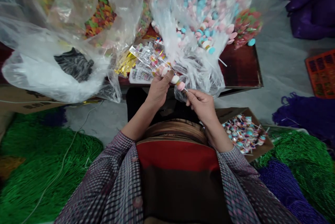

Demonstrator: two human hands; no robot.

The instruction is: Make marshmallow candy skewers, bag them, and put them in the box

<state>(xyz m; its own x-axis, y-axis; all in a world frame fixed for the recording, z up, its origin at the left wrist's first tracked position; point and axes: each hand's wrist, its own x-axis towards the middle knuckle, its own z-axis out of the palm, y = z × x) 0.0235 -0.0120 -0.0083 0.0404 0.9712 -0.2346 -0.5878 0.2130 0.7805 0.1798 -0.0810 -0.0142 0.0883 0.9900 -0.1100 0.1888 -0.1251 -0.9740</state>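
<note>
A candy skewer (175, 79) with pink and white pieces on a white stick lies slanted between my two hands. My left hand (160, 89) is closed round its upper end, where a clear printed wrapper (150, 56) also shows. My right hand (200, 102) pinches the stick at the lower right end. Just left of my left hand are gold twist ties (127, 64) and a stack of clear printed wrappers (141, 73). Behind the skewer, a large clear bag (206, 0) of pink, blue and white candies spills some pieces near its mouth.
Bags of coloured ring candies (101, 17) and a white plastic bag (42, 66) cover the table's left. A carton of finished skewers (244, 133) stands at my right. Green cords (47, 157) lie on the floor at left. An orange crate (321, 73) is at far right.
</note>
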